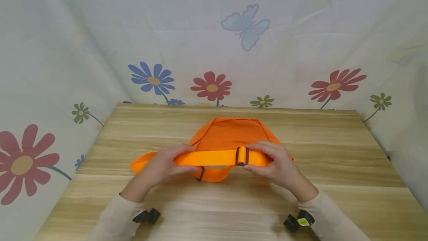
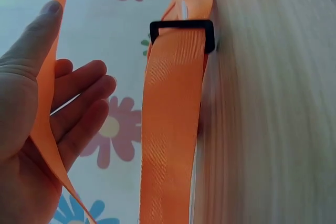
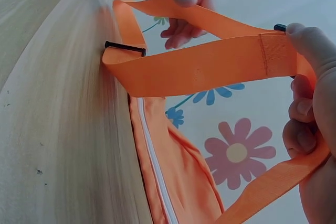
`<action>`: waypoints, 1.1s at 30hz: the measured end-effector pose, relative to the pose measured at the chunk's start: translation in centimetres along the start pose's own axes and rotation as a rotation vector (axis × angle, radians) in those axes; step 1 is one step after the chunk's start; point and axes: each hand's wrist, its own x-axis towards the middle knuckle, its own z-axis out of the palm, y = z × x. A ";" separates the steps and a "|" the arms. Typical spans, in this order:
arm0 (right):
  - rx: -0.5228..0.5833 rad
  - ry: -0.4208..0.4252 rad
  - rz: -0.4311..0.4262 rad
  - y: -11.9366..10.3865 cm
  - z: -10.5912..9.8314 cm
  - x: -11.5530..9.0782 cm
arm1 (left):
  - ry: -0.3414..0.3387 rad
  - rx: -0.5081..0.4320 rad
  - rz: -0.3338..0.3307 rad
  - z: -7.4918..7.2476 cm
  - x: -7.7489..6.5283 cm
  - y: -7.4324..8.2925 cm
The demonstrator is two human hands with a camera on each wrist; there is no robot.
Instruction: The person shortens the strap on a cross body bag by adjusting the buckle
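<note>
An orange fabric bag (image 1: pixel 234 133) with a pale zipper (image 3: pixel 156 163) rests on the wooden table. Its orange strap (image 1: pixel 214 158) is stretched level in front of it, between the two hands. My left hand (image 1: pixel 165 163) holds the strap between thumb and fingers, and in the left wrist view the band runs across the palm. At the black slider buckle (image 1: pixel 242 148), my right hand (image 1: pixel 277 164) pinches the strap, thumb at the buckle's edge. Lower down, a black loop (image 3: pixel 126 49) carries another stretch of strap, which hangs in a fold near the tabletop.
The wooden table (image 1: pixel 334 151) reaches back to a pale cloth backdrop (image 1: pixel 187 40) printed with flowers and a butterfly. Black wrist devices (image 1: pixel 292 223) are worn at both sleeves. A loop of strap (image 1: pixel 140 161) sticks out left of the left hand.
</note>
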 end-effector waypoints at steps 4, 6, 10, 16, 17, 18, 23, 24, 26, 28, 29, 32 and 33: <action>0.004 0.001 0.020 0.1 -0.1 0.0 | -0.029 0.016 -0.094 -0.5 -0.5 -0.6; 0.007 -0.001 0.027 0.0 -0.1 0.0 | -0.065 0.027 -0.097 -0.5 -0.4 -0.7; 0.029 -0.003 0.032 0.0 0.1 0.0 | -0.140 0.013 -0.027 0.1 0.5 -0.1; 0.061 -0.002 0.021 -0.3 0.5 0.2 | -0.175 -0.222 0.033 2.0 2.5 3.2; 0.065 -0.001 0.019 -0.4 0.6 0.3 | -0.177 -0.262 0.038 2.5 2.9 3.8; 0.071 -0.004 0.016 -0.4 0.7 0.3 | -0.181 -0.304 0.044 2.9 3.3 4.4; 0.093 -0.023 -0.029 -0.5 1.0 0.5 | -0.178 -0.373 0.064 4.9 4.5 6.2; 0.090 -0.030 -0.033 -0.5 1.0 0.5 | -0.174 -0.383 0.058 5.2 4.6 6.3; 0.076 -0.049 -0.027 -0.6 0.8 0.4 | -0.160 -0.404 0.048 5.6 4.6 6.4; 0.049 -0.069 -0.002 -0.7 0.5 0.2 | -0.141 -0.436 0.049 5.8 4.5 6.4; 0.029 -0.077 0.011 -0.7 0.3 0.1 | -0.135 -0.460 0.051 5.8 4.5 6.3; -0.013 -0.089 0.031 -0.5 -0.3 -0.2 | -0.119 -0.528 0.069 5.6 4.4 6.2; -0.023 -0.087 0.030 -0.5 -0.5 -0.3 | -0.115 -0.541 0.075 5.5 4.3 6.1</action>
